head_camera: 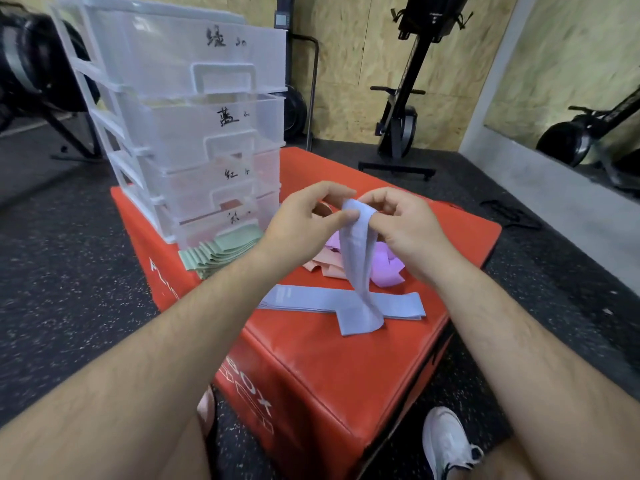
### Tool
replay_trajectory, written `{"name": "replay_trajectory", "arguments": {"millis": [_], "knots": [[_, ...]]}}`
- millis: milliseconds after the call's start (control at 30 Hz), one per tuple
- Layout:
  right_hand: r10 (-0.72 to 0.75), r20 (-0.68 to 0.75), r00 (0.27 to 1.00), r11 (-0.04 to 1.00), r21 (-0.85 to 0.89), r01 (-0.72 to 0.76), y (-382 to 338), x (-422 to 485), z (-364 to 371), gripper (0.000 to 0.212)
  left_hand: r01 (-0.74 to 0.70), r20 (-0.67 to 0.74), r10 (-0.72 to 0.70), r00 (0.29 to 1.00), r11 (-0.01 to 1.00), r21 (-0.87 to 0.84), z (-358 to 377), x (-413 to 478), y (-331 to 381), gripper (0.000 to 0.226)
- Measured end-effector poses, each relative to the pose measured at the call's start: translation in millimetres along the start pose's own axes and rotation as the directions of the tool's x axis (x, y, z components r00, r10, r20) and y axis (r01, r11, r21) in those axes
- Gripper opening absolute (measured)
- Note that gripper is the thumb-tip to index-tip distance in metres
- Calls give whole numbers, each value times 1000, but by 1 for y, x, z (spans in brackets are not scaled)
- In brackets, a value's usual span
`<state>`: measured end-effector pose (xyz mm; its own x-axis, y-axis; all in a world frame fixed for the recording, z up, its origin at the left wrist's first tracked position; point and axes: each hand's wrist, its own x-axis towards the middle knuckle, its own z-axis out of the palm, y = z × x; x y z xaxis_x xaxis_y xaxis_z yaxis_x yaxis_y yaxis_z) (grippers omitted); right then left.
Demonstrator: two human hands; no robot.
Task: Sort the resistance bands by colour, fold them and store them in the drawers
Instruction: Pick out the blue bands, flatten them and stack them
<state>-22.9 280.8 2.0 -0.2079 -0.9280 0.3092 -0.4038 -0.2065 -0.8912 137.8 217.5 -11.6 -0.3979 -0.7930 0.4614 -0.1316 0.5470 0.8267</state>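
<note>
Both hands hold one pale blue resistance band up over the red plyo box. My left hand pinches its top edge from the left, and my right hand grips the top from the right. The band hangs down and its lower end rests on a flat stack of blue bands. A fanned pile of green bands lies by the drawers. Pink bands and purple bands lie loose behind the blue one. A clear plastic drawer unit with handwritten labels stands on the box's far left.
The box sits on a dark speckled gym floor. Exercise machines stand against the wooden wall at the back. A white shoe shows at the bottom right, and a black strap lies on the floor to the right.
</note>
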Motion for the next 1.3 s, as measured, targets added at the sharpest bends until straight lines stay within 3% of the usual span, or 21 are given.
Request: {"name": "replay_trajectory", "arguments": {"millis": [67, 200, 333, 400, 500, 600, 800, 933, 1100, 1300], "knots": [[37, 113, 993, 998, 48, -43, 2, -1, 0, 34, -3, -43, 3, 999, 1000, 16, -4, -1, -3, 4], [98, 253, 962, 971, 187, -149, 6, 0, 0, 37, 42, -88, -39, 995, 999, 30, -12, -3, -5, 8], [108, 202, 974, 994, -4, -109, 17, 3, 11, 22, 77, -107, -74, 991, 997, 26, -16, -3, -7, 9], [84, 176, 981, 995, -73, -72, 21, 4, 17, 31, 118, -66, -116, 991, 993, 25, -18, -2, -8, 11], [57, 163, 985, 995, -91, -43, 20, 4, 21, 22, 155, 23, -157, 987, 985, 76, -21, -3, -10, 15], [58, 222, 973, 996, -77, -41, 17, 1, 19, 14, 156, 17, -158, 987, 982, 104, -21, -4, -12, 10], [265, 412, 872, 952, -256, -169, 32, -4, -7, 40, 344, -56, -351, 935, 933, -104, -38, -6, -26, 17], [373, 492, 787, 920, -306, -245, 37, -12, -39, 16, 419, -91, -433, 897, 897, -143, -56, -10, -44, 15], [475, 419, 774, 832, -500, -240, 49, -20, -81, 22, 500, -70, -515, 854, 851, -158, -64, -20, -63, 5], [491, 182, 852, 826, -410, -388, 79, -19, -104, 14, 614, -76, -612, 788, 789, 8, -52, -25, -83, 25]]}}
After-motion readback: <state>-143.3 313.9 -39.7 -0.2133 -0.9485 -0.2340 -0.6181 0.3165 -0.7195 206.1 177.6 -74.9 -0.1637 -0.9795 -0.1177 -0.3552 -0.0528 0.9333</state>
